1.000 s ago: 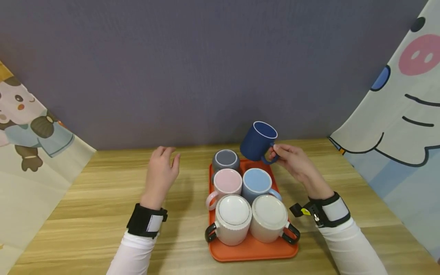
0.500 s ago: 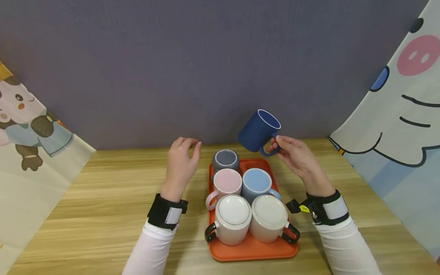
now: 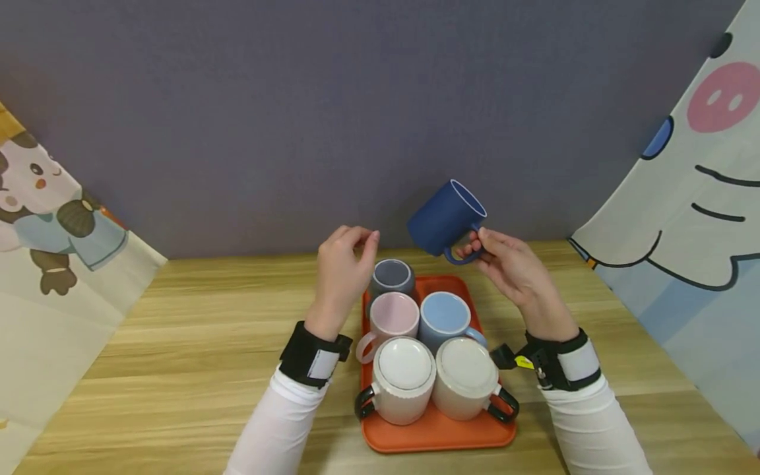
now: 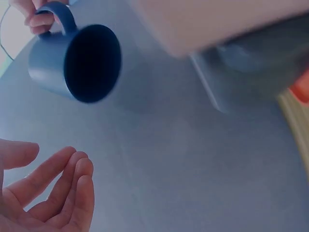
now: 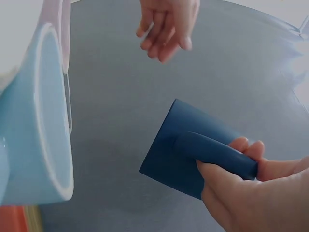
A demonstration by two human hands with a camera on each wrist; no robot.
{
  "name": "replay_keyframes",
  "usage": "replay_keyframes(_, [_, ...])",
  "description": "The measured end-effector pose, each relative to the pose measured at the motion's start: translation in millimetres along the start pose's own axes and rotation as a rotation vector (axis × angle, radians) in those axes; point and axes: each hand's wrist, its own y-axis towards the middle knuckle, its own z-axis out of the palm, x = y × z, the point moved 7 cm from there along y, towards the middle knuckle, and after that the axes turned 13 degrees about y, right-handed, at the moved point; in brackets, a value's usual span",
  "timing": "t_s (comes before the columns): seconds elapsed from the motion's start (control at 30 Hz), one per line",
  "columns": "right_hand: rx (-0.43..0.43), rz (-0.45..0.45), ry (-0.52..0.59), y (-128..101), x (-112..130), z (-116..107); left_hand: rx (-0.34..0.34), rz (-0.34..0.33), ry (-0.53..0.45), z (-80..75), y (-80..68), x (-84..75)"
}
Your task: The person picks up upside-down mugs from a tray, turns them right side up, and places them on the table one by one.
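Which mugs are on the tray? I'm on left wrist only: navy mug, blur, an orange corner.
Observer: Five, all bases up on the orange tray: gray mug, pink mug, light blue mug, left off-white mug, right off-white mug.
Operator: Where's bare tray at the far end?
Observer: Head view: the right corner, beside the gray mug.
Operator: Grip's cut off by my frame edge. Detail?
Observer: Right wrist view: the right hand pinches the navy mug by its handle, thumb against one side.
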Motion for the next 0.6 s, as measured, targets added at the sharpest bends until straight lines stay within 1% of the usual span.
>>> replay_keyframes(0.13, [0.033, -0.004, 0.029, 0.8, 0.6, 5.1, 0.007, -0.021, -0.037, 2.0, 6.2, -13.6])
replay_keyframes(0.23, [0.056, -0.005, 0.07, 3.3, 0.7, 10.3, 0.026, -0.054, -0.058, 4.4, 8.7, -22.6])
replay_keyframes(0.33, [0.058, -0.004, 0.105, 5.2, 0.4, 13.5, 0.05, -0.076, -0.077, 8.3, 10.3, -31.7])
replay_keyframes(0.47, [0.059, -0.003, 0.125, 6.8, -0.3, 16.4, 0.095, -0.095, -0.109, 13.2, 10.8, -41.3])
replay_keyframes(0.6, [0.084, -0.002, 0.165, 7.7, -0.6, 19.5, 0.169, -0.136, -0.13, 19.2, 9.6, -44.9])
